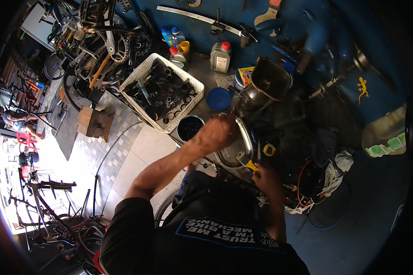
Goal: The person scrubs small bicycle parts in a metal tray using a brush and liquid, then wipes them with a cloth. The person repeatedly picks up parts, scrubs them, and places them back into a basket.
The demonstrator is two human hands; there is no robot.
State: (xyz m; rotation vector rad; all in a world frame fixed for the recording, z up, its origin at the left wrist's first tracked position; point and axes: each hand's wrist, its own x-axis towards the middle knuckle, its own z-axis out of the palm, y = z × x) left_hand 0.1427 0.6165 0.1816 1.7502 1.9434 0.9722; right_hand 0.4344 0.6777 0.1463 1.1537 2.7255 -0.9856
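My right hand (pixel 265 178) is closed round the yellow handle of a paintbrush (pixel 248 164). The brush head points up and left, over the near side of a metal pan (pixel 248 137) with a shiny rounded rim. My left hand (pixel 218 133) is closed above the pan's left side. Whatever its fingers hold is hidden from view. Just left of that hand, partly behind my forearm, stands an open round tub (pixel 190 127) with dark contents. A blue round lid (pixel 219 99) lies beyond it.
A white plastic basket (pixel 195 85) of small metal parts stands at the left of the bench. Behind are a grey bottle with a red cap (pixel 220 57) and a dark scoop-shaped container (pixel 270 79). A yellow tape measure (pixel 269 149) lies right of the pan. Bike parts (pixel 110 46) crowd the far left.
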